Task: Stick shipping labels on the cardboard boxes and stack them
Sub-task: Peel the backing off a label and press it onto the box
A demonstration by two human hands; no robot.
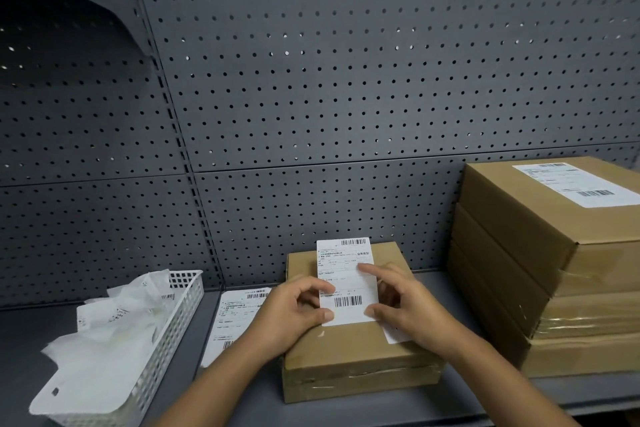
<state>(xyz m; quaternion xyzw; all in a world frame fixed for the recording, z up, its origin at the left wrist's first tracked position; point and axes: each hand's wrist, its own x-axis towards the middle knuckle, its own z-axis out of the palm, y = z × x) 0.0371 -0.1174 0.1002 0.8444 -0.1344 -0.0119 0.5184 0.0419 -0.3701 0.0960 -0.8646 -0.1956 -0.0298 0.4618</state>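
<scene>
At the middle of the shelf point(398, 402), one box point(346, 354) lies flat, taped along its front edge. One label point(346, 281) is held just over its lid, barcodes at 12 and 6 o'clock. Two hands hold it. The left hand point(294, 312) has a tight grip, thumb and curled fingers pinching the label's edge at 8 o'clock. The right hand point(412, 308) pinches the corner at 4 o'clock with its thumb, forefinger stretched onto the print. A white strip point(394, 336) shows under that hand.

At 3 o'clock from the box stands a stack point(554, 253) of at least three boxes; the exact count is unclear. Its top one carries a second label point(581, 184). At 9 o'clock a printed sheet point(235, 319) lies flat. Beyond it, at 8 o'clock, is one white basket point(173, 322) of crumpled papers point(114, 340). A grey pegboard point(346, 80) rises at 12.
</scene>
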